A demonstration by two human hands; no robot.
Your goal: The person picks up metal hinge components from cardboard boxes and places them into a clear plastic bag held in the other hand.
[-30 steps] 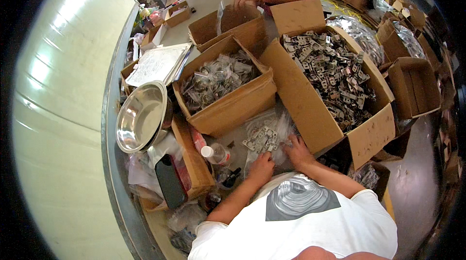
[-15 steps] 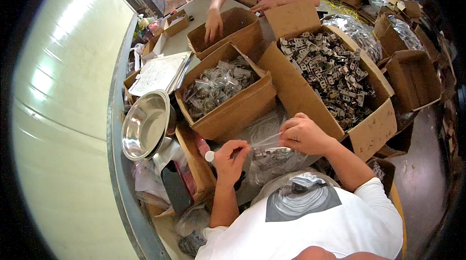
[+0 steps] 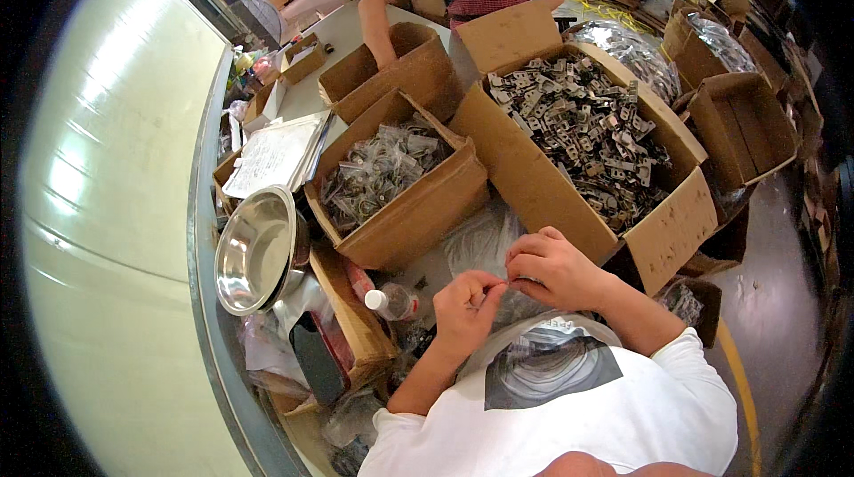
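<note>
In front of my chest, my left hand and my right hand meet almost fingertip to fingertip. Both are closed in a pinch on the top edge of a clear plastic bag. Most of that bag hangs hidden behind my fingers, and its contents cannot be made out. More clear plastic lies on the table just beyond my hands. Beside my left hand lies a clear bottle with a white cap.
An open carton of metal brackets stands ahead right; a carton of small filled bags stands ahead left. Steel bowls, papers and a dark phone are at left. Across the table, a person reaches into another carton.
My hands have come together from a spread with the bag's edge stretched between them. The other person's arm now reaches deeper into the far carton. The whole view has shifted slightly.
</note>
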